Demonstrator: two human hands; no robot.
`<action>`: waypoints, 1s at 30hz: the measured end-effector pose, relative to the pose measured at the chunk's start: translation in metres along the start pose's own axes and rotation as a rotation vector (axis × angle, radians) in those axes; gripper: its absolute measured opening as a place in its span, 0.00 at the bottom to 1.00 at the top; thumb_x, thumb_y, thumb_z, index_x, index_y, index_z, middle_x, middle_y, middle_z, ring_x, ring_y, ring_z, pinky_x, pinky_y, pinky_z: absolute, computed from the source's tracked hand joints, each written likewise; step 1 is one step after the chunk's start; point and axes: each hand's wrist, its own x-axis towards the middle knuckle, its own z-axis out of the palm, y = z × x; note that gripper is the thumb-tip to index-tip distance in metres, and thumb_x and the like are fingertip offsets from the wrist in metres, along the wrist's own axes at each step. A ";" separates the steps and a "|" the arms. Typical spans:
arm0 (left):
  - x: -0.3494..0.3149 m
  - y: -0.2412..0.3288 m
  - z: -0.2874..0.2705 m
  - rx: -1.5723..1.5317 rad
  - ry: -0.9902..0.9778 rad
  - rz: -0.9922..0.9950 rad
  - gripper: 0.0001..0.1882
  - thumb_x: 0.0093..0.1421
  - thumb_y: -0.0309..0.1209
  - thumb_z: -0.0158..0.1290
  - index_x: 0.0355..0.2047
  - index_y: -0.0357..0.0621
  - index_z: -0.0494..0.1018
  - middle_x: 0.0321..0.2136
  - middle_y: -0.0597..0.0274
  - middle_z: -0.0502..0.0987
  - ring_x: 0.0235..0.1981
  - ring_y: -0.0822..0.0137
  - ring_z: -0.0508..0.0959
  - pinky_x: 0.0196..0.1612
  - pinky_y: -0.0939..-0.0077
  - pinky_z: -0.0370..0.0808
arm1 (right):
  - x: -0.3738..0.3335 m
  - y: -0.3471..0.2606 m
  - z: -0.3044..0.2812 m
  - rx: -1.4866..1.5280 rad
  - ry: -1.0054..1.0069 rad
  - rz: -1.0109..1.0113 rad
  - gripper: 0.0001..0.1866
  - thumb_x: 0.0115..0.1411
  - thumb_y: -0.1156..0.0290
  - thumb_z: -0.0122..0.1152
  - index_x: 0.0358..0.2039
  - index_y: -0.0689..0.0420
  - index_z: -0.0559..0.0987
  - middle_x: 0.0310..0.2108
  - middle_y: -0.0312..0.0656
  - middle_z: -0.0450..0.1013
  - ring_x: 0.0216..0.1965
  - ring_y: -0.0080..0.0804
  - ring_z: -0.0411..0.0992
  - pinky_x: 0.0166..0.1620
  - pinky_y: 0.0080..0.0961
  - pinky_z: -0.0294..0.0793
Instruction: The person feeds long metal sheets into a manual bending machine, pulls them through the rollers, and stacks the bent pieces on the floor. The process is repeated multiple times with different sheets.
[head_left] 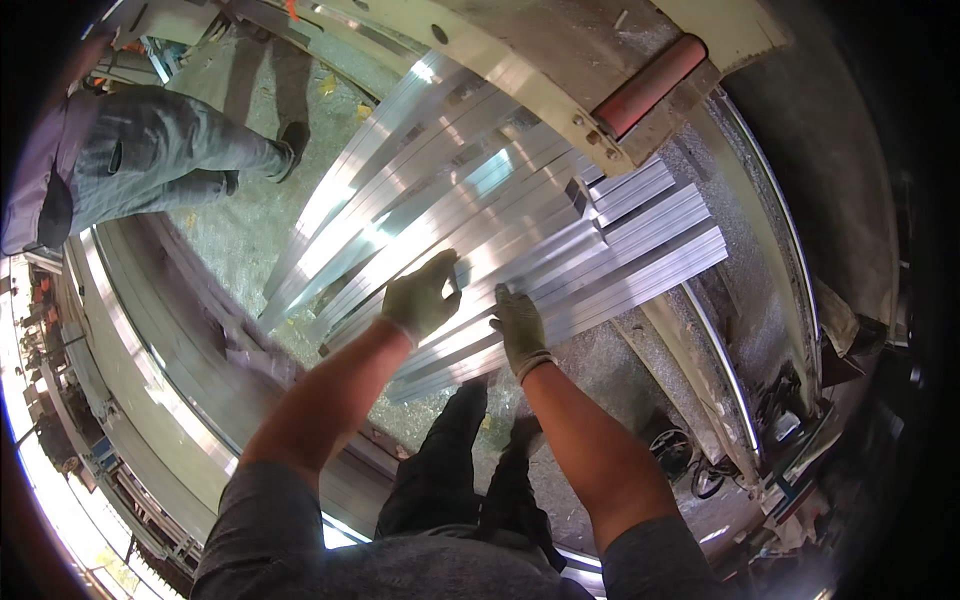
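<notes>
Long silvery metal profiles (640,275), ribbed along their length, lie side by side in a slanting, fanned layer before me. My left hand (420,298), in a pale glove, is over the middle of the layer; its thumb and forefinger stand apart in a C shape, with a bright gap between them. To its right, my right hand (520,328), gloved too, has its fingers bent down at the near profiles. Its fingertips seem to grip a profile's edge, though their undersides are hidden.
A cream machine frame (520,60) with a red roller (652,86) juts over the far right of the profiles. At the far left stands another person in jeans (165,150). Long pale beams (150,340) run along the left; metal rails (725,370) lie at right.
</notes>
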 end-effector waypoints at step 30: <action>-0.137 0.124 -0.035 -0.069 -0.130 0.048 0.31 0.82 0.50 0.52 0.78 0.50 0.68 0.67 0.50 0.79 0.60 0.51 0.86 0.49 0.52 0.91 | -0.194 0.047 -0.062 -0.022 -0.253 -0.001 0.22 0.83 0.56 0.62 0.67 0.56 0.78 0.62 0.38 0.77 0.62 0.27 0.79 0.64 0.35 0.86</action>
